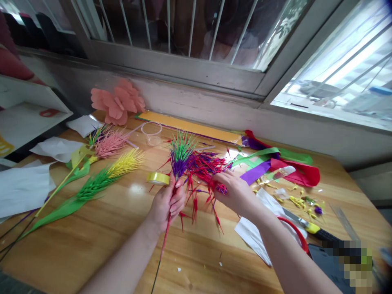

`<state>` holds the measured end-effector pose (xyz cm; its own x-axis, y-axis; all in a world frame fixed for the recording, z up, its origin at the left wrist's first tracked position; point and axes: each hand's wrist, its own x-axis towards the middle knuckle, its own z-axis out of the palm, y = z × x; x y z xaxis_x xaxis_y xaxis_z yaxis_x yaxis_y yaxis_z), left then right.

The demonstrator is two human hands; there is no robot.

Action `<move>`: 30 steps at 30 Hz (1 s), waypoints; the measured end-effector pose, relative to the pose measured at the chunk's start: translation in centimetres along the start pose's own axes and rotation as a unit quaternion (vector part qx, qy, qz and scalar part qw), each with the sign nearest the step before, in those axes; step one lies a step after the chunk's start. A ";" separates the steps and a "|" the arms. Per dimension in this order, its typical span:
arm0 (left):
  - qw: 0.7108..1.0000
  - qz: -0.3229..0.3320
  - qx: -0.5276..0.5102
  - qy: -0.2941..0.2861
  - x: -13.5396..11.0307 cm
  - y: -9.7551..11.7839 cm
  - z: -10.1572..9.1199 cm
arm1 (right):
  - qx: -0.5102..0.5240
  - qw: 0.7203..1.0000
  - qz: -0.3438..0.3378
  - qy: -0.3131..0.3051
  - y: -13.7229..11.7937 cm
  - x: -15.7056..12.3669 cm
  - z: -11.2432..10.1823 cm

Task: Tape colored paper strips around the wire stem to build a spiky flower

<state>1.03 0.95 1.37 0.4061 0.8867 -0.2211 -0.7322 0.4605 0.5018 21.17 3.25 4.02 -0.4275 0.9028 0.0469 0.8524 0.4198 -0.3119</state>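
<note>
Left hand closed around stem of green-purple spike, spike jutting above hand, over middle of table. Right hand, fingers curled, at red-purple pile; cannot tell what it pinches. Tape roll just beside left hand. Open wood between left forearm and green-yellow spike. Orange sheet along back edge; cutter right of right forearm.

The wooden table carries red spikes and yellow tape.
</note>
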 end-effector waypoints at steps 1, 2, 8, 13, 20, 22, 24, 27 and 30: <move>1.000 -0.002 -0.001 0.001 0.0 0.0 0.0 | 0.034 0.999 0.018 0.018 0.2 0.0 -0.2; 1.000 -0.004 -0.001 0.001 0.1 0.0 0.0 | 0.068 0.997 0.036 0.031 0.5 0.1 -0.3; 1.000 0.000 -0.004 -0.003 0.1 -0.1 0.0 | 0.346 0.929 0.126 0.040 1.4 0.4 -0.4; 1.000 0.001 0.006 0.008 0.1 -0.1 0.3 | 0.557 0.813 0.166 0.043 -1.1 0.7 -0.9; 0.991 0.017 0.100 0.085 0.1 -0.7 0.5 | 0.579 0.804 0.136 0.017 -5.6 2.5 0.0; 0.989 0.012 0.123 0.086 0.1 -0.7 0.4 | 0.541 0.831 0.126 0.009 -6.0 3.0 0.0; 0.990 0.004 0.119 0.082 0.1 -0.7 0.3 | 0.510 0.852 0.116 -0.006 -6.1 3.4 -0.3; 0.993 0.000 0.091 0.080 0.0 -0.6 0.2 | 0.489 0.865 0.113 -0.017 -6.0 3.7 -0.8; 0.992 0.004 0.090 0.084 -0.1 -0.7 0.3 | 0.491 0.862 0.124 -0.014 -6.2 3.9 -0.8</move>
<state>1.68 0.57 1.34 0.2929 0.8919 -0.3444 -0.6197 0.4514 0.6420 14.47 4.26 6.84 -0.2878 0.9450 -0.1552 0.2574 -0.0797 -0.9630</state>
